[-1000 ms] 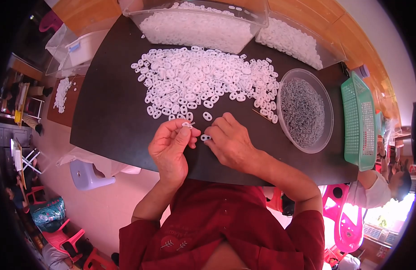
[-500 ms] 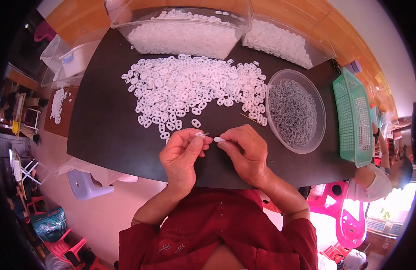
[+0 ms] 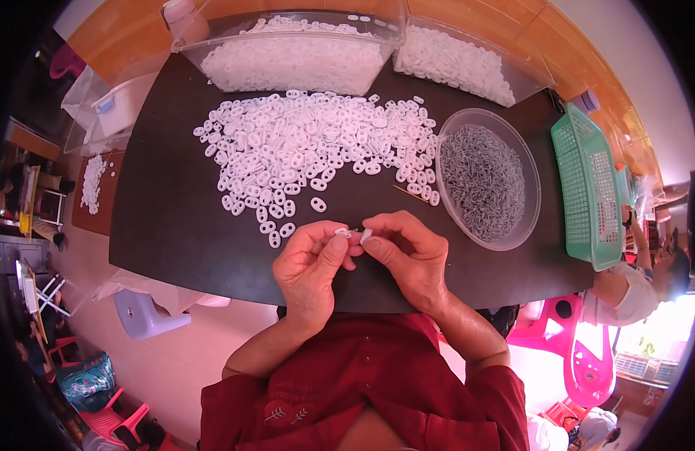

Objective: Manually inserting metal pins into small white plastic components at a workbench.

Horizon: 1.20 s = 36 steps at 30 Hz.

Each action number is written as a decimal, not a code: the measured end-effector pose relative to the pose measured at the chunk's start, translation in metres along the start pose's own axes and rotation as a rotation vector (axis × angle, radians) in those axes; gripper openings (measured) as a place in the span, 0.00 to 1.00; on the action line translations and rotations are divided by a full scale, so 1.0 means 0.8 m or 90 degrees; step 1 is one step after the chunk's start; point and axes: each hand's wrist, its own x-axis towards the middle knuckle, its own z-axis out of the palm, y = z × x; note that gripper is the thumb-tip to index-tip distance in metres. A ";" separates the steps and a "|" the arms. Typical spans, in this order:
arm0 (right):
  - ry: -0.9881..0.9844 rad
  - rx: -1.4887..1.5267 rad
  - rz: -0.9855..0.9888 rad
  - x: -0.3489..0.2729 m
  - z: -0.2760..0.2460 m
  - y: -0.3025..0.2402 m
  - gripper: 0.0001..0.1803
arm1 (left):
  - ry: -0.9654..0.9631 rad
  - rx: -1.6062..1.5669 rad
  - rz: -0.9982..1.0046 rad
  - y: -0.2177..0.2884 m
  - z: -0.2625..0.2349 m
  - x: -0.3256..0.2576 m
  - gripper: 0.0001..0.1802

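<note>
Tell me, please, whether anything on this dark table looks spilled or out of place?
Little stands out. The white plastic links lie loose across the table, not in a container, and one thin stick lies alone beside the clear bowl.

A dark brown, nearly black table [image 3: 182,225] lies under my hands. Across it spreads a heap of plain white plastic rings [image 3: 310,146]. Behind them stand two clear plastic tubs [image 3: 287,45], both filled with more white pieces. To my right sits a clear round bowl [image 3: 486,177] holding small silver-grey metal bits. Beyond it is a mint-green basket [image 3: 588,188] with a fine mesh pattern. My left hand [image 3: 310,267] and right hand [image 3: 407,259] pinch a small white piece [image 3: 346,233] between them. My shirt [image 3: 362,383] is deep red with a small pale sprig motif. The floor is pale pink; pink plastic chairs [image 3: 573,353] stand at right.
</note>
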 end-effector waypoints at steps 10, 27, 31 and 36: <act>0.029 0.041 0.095 0.003 -0.007 0.002 0.11 | 0.021 0.013 -0.056 -0.005 -0.007 0.003 0.06; -0.048 0.046 0.195 0.021 -0.025 -0.011 0.08 | -0.008 0.107 -0.089 -0.004 0.001 -0.004 0.08; -0.050 -0.016 0.149 0.022 -0.026 -0.011 0.08 | -0.003 0.127 -0.097 -0.002 0.005 -0.002 0.08; -0.003 0.021 0.151 0.020 -0.023 -0.009 0.07 | 0.011 0.117 -0.117 -0.002 0.005 -0.002 0.08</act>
